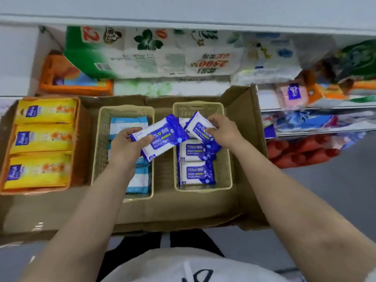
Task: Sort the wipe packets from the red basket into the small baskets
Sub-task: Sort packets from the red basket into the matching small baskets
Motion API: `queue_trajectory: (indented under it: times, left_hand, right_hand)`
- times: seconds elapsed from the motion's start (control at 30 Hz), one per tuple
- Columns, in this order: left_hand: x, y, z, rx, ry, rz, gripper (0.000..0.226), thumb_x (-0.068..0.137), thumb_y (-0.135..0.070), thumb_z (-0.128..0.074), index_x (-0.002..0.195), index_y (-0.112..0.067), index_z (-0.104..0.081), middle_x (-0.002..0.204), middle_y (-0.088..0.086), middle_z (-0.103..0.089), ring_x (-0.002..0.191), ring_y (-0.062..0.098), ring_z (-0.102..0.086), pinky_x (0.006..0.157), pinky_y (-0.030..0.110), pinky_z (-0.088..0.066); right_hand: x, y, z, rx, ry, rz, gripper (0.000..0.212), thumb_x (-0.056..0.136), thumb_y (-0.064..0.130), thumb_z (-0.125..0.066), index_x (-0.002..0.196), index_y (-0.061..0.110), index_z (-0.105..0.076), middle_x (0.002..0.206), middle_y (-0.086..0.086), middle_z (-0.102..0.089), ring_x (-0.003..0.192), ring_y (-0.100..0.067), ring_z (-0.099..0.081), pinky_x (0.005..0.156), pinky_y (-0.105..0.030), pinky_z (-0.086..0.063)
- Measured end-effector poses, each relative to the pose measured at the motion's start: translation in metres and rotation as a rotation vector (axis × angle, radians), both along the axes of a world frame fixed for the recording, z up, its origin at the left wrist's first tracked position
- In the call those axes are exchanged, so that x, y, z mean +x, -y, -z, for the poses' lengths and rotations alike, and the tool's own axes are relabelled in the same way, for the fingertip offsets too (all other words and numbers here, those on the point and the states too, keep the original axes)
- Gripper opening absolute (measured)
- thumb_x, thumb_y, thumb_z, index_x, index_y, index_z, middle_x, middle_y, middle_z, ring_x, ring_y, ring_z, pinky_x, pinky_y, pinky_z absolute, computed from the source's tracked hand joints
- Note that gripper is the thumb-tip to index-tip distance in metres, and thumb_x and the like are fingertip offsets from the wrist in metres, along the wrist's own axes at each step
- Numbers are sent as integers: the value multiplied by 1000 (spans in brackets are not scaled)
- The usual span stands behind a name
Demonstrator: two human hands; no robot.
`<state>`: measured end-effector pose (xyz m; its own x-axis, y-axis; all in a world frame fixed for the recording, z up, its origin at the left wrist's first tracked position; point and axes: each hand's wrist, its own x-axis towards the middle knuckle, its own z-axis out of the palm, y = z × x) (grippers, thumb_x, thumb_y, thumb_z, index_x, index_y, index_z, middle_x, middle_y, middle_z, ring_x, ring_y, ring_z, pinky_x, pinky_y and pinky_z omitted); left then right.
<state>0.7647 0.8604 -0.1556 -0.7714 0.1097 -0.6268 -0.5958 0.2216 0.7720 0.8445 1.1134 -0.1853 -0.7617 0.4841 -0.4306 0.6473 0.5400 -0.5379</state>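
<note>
while each hand (127, 146) (223, 130) grips a blue packet (160, 137); beige baskets (223, 174) below

The left hand (127, 146) holds a blue alcohol-wipe packet (160, 137) above the gap between two beige baskets; the right hand (222, 130) pinches another packet (200, 127) over the right basket (223, 159), apparently not yet released.

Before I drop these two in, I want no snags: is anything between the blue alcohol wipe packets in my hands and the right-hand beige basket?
Nothing visible blocks either. The right hand holds its packet over the right beige basket, whose far end looks free beyond two flat packets. The left hand holds its packet across the gap between the baskets.
</note>
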Motion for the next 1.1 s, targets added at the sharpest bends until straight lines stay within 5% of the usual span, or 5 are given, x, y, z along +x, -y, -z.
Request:
queue_trajectory:
  times: [0.27,0.37,0.7,1.0,1.1]
  left_hand:
    - [-6,-1,19,-94,22,-139,38,79,-20,-79,111,-15,-60,106,5,-71,90,17,-71,70,32,-57]
    - [-3,2,28,-110,30,-165,37,79,-20,-79,110,-12,-60,107,6,-72,90,17,-71,68,30,-55]
    - [-6,-10,32,-124,38,-118,41,81,-26,-78,114,-13,-59,102,-1,-72,87,9,-71,60,21,-52]
    - [-3,-12,27,-121,46,-76,39,82,-23,-76,114,-11,-58,103,0,-71,88,10,-71,60,20,-53]
    - [-3,-14,28,-101,24,-1,32,82,-17,-77,108,-9,-61,99,2,-73,77,7,-71,55,16,-53]
  right_hand:
    - [-58,-20,48,105,94,-292,33,93,19,-62,126,22,-63,130,-4,-64,117,-25,-59,91,-29,-43]
    - [-66,-24,43,-3,119,-316,32,91,18,-66,122,18,-65,122,-4,-65,108,-21,-59,85,-25,-41]
    - [2,25,65,-144,511,-653,39,89,19,-71,127,19,-63,128,-1,-62,117,-20,-57,99,-33,-47]
    - [37,45,80,244,189,-644,27,90,18,-66,115,15,-55,118,-6,-62,111,-23,-55,81,-33,-48]
    - [25,32,63,135,-89,-210,12,91,24,-66,99,20,-60,98,5,-64,92,-13,-61,77,-30,-54]
